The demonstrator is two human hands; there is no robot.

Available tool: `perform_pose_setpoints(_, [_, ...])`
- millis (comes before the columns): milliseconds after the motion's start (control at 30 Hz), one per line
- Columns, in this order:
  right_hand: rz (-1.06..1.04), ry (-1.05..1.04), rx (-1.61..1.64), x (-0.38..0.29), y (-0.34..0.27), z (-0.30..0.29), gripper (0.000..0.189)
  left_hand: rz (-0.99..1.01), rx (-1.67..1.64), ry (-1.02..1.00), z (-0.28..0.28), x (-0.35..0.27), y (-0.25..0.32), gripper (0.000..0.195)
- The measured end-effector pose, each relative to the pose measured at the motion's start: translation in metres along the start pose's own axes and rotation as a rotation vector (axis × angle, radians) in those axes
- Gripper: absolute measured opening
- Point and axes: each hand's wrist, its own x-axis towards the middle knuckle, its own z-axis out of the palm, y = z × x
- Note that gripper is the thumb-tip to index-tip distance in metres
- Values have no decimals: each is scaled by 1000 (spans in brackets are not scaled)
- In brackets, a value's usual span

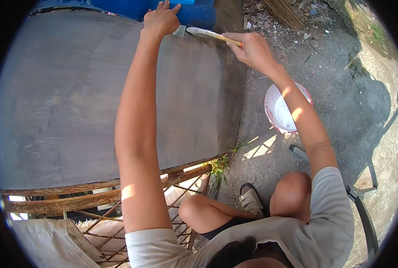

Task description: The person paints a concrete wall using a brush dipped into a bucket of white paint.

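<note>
My left hand (161,20) rests with spread fingers against a blue plastic surface (199,16) at the top of the view. In my right hand (252,50) is a paintbrush (215,35) with a pale wooden handle, pointing left. Its bristle end meets the upper edge of a large grey-coated panel (189,97), just below the blue surface. A small pale patch or flat piece (179,31) shows between my left hand and the bristles; which it is, I cannot tell. Brush strokes streak the panel, and its right margin is darker.
A white bowl with a red rim (271,112), holding some white liquid, stands on the concrete ground (329,87) under my right forearm. Worn wooden rails (85,200) and a rusty lattice (112,241) run below the panel. A stick bundle (282,13) lies among debris at top right.
</note>
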Motion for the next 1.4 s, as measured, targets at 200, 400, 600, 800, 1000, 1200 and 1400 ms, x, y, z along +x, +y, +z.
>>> perform_pose_setpoints(200, [-30, 40, -51, -21, -12, 32, 28, -46, 29, 3, 0, 13, 9, 67])
perform_pose_setpoints(400, [-83, -118, -260, -79, -4, 40, 30, -46, 26, -8, -3, 13, 9, 68])
perform_pose_setpoints(600, [-33, -21, -158, -68, -2, 22, 33, -25, 73, 54, 4, 13, 5, 70])
perform_pose_setpoints(800, [-101, 138, -37, -33, -16, 40, 34, -8, 60, 56, 4, 13, 5, 70])
perform_pose_setpoints(1000, [70, -97, -154, -82, 7, 40, 30, -2, 73, 85, 8, 13, 4, 70])
perform_pose_setpoints(1200, [-19, 78, -52, -41, -25, 34, 30, 25, -61, -4, -16, 1, -2, 62])
perform_pose_setpoints(1400, [-10, -13, -164, -66, 2, 42, 32, 32, -136, -38, -26, -7, 12, 55])
